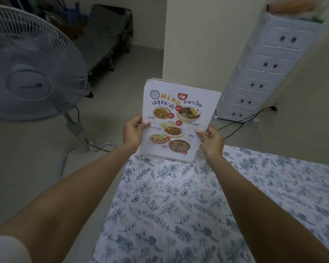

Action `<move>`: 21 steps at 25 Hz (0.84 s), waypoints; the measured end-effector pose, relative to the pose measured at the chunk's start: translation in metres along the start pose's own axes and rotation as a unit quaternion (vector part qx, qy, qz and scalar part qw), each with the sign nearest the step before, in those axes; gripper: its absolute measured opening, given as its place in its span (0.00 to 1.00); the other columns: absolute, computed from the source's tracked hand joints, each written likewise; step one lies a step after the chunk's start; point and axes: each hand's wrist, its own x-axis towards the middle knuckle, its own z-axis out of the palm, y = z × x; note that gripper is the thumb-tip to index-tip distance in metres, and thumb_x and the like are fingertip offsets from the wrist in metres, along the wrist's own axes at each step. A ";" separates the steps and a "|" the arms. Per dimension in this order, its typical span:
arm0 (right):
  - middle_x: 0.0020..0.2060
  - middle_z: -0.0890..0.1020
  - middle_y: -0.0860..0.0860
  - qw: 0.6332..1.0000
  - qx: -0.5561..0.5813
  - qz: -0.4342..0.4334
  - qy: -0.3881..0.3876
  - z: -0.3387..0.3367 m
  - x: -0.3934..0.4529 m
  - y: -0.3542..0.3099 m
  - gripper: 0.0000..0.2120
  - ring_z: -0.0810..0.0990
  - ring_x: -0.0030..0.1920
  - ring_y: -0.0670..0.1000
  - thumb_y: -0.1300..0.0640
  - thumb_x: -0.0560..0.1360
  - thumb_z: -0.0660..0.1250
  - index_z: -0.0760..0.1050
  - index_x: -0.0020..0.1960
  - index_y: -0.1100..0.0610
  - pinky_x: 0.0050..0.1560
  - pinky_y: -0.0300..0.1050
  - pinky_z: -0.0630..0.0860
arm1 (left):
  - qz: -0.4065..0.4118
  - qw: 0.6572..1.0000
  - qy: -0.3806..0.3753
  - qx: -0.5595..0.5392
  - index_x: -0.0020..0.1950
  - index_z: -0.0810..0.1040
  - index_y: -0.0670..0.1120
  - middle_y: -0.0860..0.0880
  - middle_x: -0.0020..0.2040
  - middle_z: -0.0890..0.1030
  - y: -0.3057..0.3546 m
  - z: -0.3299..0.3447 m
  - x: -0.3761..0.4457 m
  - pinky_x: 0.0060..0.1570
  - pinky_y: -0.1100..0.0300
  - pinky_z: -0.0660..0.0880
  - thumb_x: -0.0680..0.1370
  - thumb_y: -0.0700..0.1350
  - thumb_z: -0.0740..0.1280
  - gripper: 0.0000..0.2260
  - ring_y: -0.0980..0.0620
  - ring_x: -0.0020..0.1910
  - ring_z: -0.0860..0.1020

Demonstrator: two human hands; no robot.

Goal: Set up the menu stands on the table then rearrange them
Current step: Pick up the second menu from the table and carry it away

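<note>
A clear menu stand [179, 111] with a white printed food menu stands upright at the far corner of the table [179, 205], which is covered by a blue floral cloth. Its base touches or hovers just over the cloth; I cannot tell which. My left hand [134, 131] grips the stand's left edge, thumb on the front. My right hand [212, 140] grips its right edge the same way. More sheets or stands seem stacked behind the front one, mostly hidden.
A large white standing fan [32, 63] is on the floor to the left, its cable trailing past the table corner. A white drawer cabinet [264, 69] stands against the wall at the right, a black cable [241, 120] beside it. A folding cot [103, 40] sits at the back.
</note>
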 end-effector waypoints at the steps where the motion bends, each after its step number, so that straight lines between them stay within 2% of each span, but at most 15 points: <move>1: 0.50 0.84 0.62 1.000 -0.001 0.003 0.001 0.005 0.006 0.001 0.10 0.82 0.55 0.64 0.60 0.76 0.68 0.73 0.50 0.67 0.53 0.67 0.80 | 0.001 1.000 0.001 -0.004 0.66 0.76 0.37 0.37 0.61 0.81 -0.002 0.000 0.008 0.62 0.40 0.76 0.78 0.33 0.65 0.17 0.37 0.60 0.80; 4: 0.52 0.83 0.65 1.000 -0.010 0.003 0.006 0.020 0.018 0.004 0.12 0.81 0.55 0.66 0.60 0.76 0.68 0.72 0.51 0.68 0.53 0.69 0.78 | -0.001 1.000 0.011 -0.008 0.66 0.76 0.37 0.37 0.61 0.81 -0.009 -0.001 0.026 0.62 0.40 0.76 0.77 0.33 0.66 0.17 0.37 0.60 0.80; 16: 0.49 0.84 0.60 1.000 -0.020 0.016 0.003 0.037 0.028 0.006 0.07 0.83 0.54 0.63 0.60 0.76 0.69 0.74 0.48 0.64 0.53 0.67 0.80 | -0.008 1.000 0.006 -0.004 0.66 0.77 0.39 0.40 0.61 0.82 -0.025 -0.008 0.047 0.63 0.42 0.76 0.77 0.35 0.67 0.17 0.40 0.61 0.80; 21: 0.46 0.84 0.52 1.000 -0.020 0.010 -0.007 0.037 0.027 0.005 0.07 0.84 0.51 0.57 0.60 0.77 0.68 0.74 0.49 0.64 0.52 0.60 0.83 | 0.003 1.000 -0.001 0.002 0.67 0.77 0.40 0.40 0.61 0.82 -0.026 -0.008 0.046 0.62 0.43 0.77 0.77 0.36 0.67 0.18 0.41 0.60 0.81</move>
